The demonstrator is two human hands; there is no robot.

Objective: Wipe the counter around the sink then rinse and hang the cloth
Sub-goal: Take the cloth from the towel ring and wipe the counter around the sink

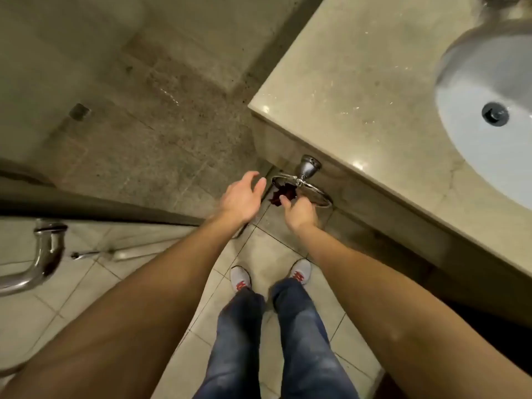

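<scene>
A chrome towel ring hangs from the front face of the beige stone counter, below its left corner. A dark red cloth shows inside the ring, mostly hidden behind my right hand, whose fingers are closed on it. My left hand hovers just left of the ring, fingers spread, holding nothing. The white oval sink with a dark drain sits in the counter at the right.
A glass shower door with a chrome handle stands at the left, over a speckled shower floor. My legs and grey shoes stand on pale floor tiles. A tap's base shows at the top right.
</scene>
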